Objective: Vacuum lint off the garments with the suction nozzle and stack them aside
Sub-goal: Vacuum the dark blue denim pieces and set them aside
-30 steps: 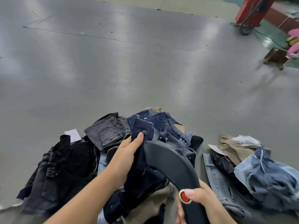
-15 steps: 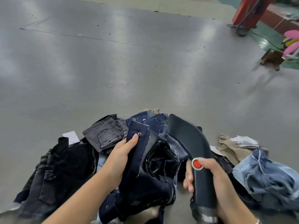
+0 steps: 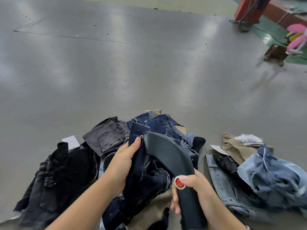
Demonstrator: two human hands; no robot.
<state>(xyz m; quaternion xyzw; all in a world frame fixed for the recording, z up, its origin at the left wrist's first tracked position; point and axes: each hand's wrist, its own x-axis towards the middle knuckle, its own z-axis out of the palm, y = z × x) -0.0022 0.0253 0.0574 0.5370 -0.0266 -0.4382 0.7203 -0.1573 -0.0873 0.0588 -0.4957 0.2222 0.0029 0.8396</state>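
Your single head camera is looking forward and down from close above both hands, taking in the pile of denim garments (image 3: 149,146) on the grey glossy floor (image 3: 116,63).

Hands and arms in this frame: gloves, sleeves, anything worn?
No gloves and no sleeves in view: the left hand and right hand are bare, and both forearms are uncovered to the frame edge. No rings or markings show. A small pale bit sits at the right wrist near the bottom edge, perhaps a band, but too little shows to tell.
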